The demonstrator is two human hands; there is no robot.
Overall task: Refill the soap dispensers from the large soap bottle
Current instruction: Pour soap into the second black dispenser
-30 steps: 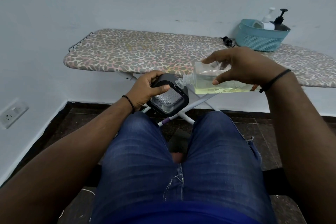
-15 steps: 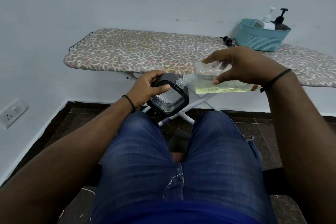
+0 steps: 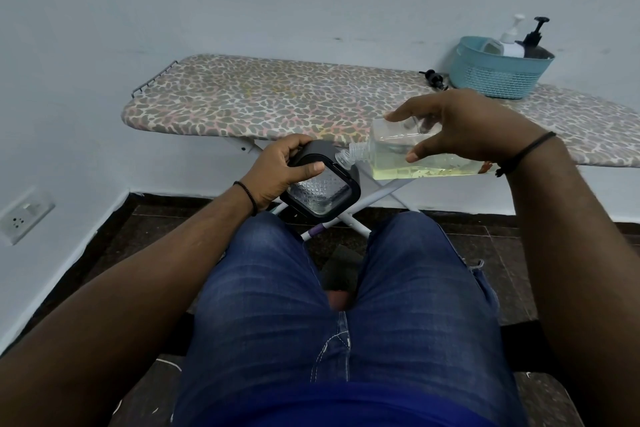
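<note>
- We hold one large soap bottle (image 3: 408, 154) in the right hand (image 3: 460, 128), thumb and fingers wrapped around its clear body; it lies nearly level above the knees, in front of the ironing board (image 3: 277, 100).
- We grasp one black-framed dispenser (image 3: 320, 189) in the left hand (image 3: 280, 170), fingers curled over its top and thumb on its front, tilted toward the bottle.
- The bottle's open neck sits at the dispenser's top edge. Whether it touches, or whether soap is flowing, we cannot tell.
- Yellowish soap fills only the lower part of the tipped bottle; the dispenser's patterned window shows little or no liquid.
- Progress, as we judge it: this dispenser is at the pouring stage and not yet full.
- Count of further dispensers: two pump heads, one white (image 3: 512, 32) and one black (image 3: 535, 32), stand in one teal basket (image 3: 498, 74) at the far right of the board. Their fill level is hidden.
- One small black item (image 3: 433, 78), possibly a removed pump, lies on the board just beside the basket.
- Remaining, by our estimate: finish this fill, refit its pump, then service the basket units as required.
</note>
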